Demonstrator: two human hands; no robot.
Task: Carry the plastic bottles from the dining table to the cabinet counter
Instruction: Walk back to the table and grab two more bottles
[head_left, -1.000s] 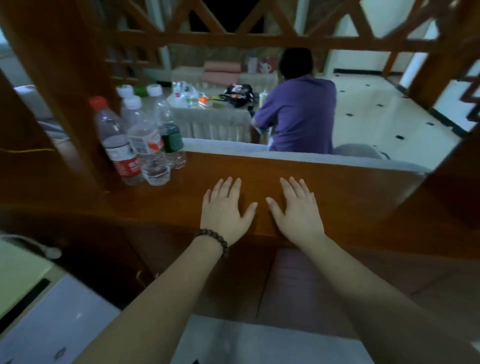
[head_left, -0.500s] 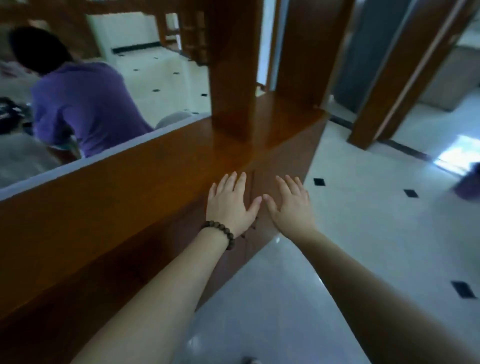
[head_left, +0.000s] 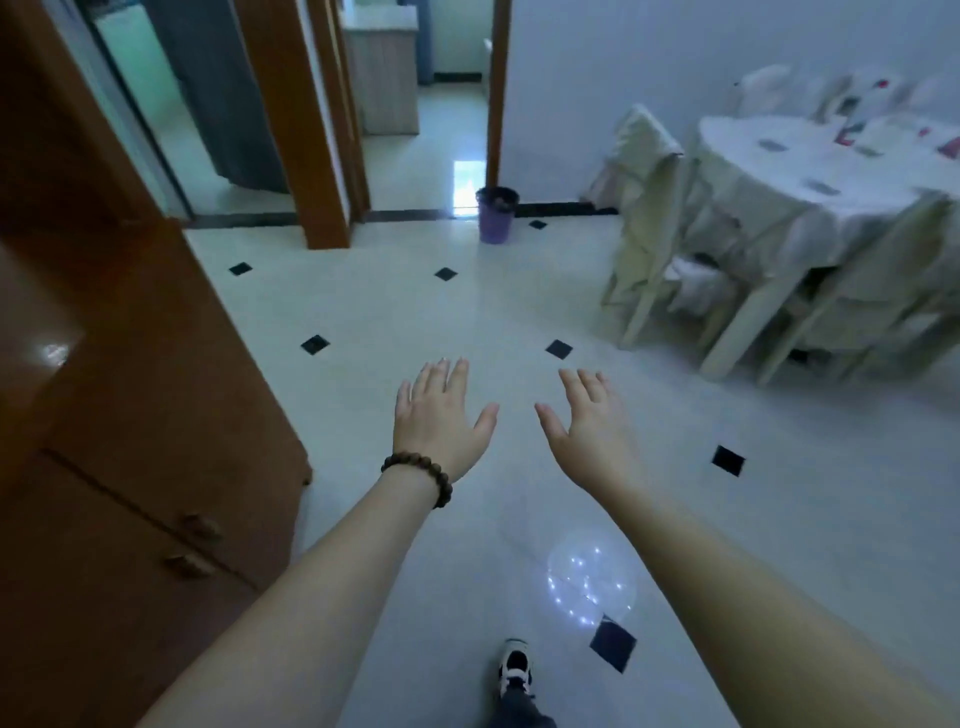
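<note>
Both hands, left hand (head_left: 439, 415) and right hand (head_left: 589, 423), reach out flat and empty over the tiled floor (head_left: 395, 312).

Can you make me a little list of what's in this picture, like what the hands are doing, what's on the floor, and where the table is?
left hand: left hand open, fingers spread, holding nothing, beaded bracelet on its wrist
right hand: right hand open, holding nothing
bottles: none in view
floor: white tiled floor with small black diamonds
dining table: dining table under a white cloth, far right, covered chair beside it
bin: purple bin by the far wall
cabinet: brown wooden cabinet on the left
shoe: shoe at the bottom edge
</note>
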